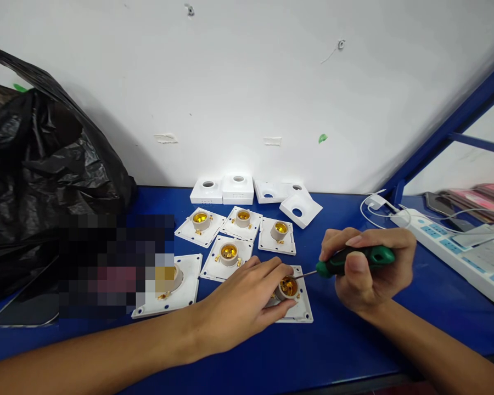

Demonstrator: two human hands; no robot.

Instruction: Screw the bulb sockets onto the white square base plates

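Note:
My left hand [242, 299] is closed around a white lamp-holder base [300, 310] that lies on the blue table [337, 340], fingers around its round socket [288, 286]. My right hand [368, 271] grips a green-handled screwdriver [354, 261]. The thin metal tip points left into the brass inside of that socket. Several more white bases with brass sockets [229, 254] lie in rows just behind my left hand.
Several white square covers [237, 188] with round holes stand along the wall. A black plastic bag [37, 164] fills the left side. A white power strip [456, 247] with cables lies at the right, beside a blue frame post [436, 142].

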